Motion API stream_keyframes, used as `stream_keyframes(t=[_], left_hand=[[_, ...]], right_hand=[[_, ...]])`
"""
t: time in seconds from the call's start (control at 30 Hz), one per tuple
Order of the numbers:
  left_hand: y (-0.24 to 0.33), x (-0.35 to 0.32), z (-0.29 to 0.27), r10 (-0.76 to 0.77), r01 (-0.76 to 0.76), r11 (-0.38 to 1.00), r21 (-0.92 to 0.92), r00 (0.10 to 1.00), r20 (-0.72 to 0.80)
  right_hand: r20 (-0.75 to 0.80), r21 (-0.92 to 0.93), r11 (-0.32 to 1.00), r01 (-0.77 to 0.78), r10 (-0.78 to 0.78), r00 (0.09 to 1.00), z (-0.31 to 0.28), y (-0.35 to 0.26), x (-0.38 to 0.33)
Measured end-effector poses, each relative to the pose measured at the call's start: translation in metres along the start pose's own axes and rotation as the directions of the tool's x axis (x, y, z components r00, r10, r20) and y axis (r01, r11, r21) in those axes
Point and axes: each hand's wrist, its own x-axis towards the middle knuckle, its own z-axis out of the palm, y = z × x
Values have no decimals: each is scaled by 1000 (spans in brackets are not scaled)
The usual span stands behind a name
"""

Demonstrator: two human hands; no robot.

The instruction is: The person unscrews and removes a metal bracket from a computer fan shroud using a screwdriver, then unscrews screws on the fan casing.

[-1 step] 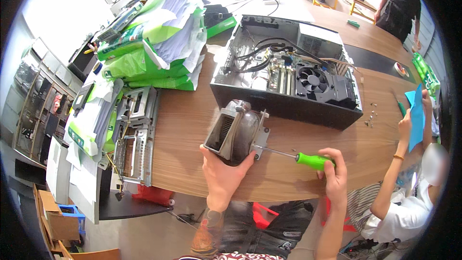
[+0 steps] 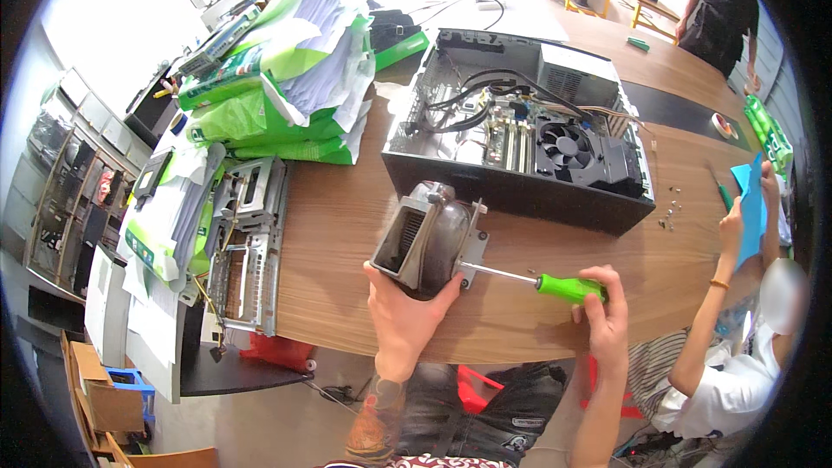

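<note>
My left hand is closed around a grey blower fan housing with a square, finned opening on its left and a metal bracket along its right side. It is tilted up just above the table's near part. My right hand grips the green handle of a screwdriver. The shaft runs left, with its tip at the lower end of the bracket; whether it sits in a screw is too small to tell. Beyond the housing lies an open computer case with a black fan, cables and boards inside.
Loose screws and another screwdriver lie right of the case. Stacked paper in green wrappers and a metal drive frame stand left. A tape roll lies far right. A seated person holds a blue sheet.
The whole view has shifted very slightly. Both hands, the fan housing and the screwdriver keep the same positions relative to each other.
</note>
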Motion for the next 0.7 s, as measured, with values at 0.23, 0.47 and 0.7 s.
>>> stream_keyframes(t=[0.23, 0.47, 0.7], left_hand=[[-2, 0, -2, -25, 27, 999, -37, 999, 39], [0, 1, 0, -35, 37, 997, -65, 999, 38], [-6, 2, -1, -31, 36, 995, -91, 998, 55]], right_hand=[[45, 113, 987, -116, 111, 993, -9, -4, 0], [-5, 104, 984, -142, 143, 990, -4, 4, -2], [57, 233, 943, -237, 230, 972, -7, 3, -1]])
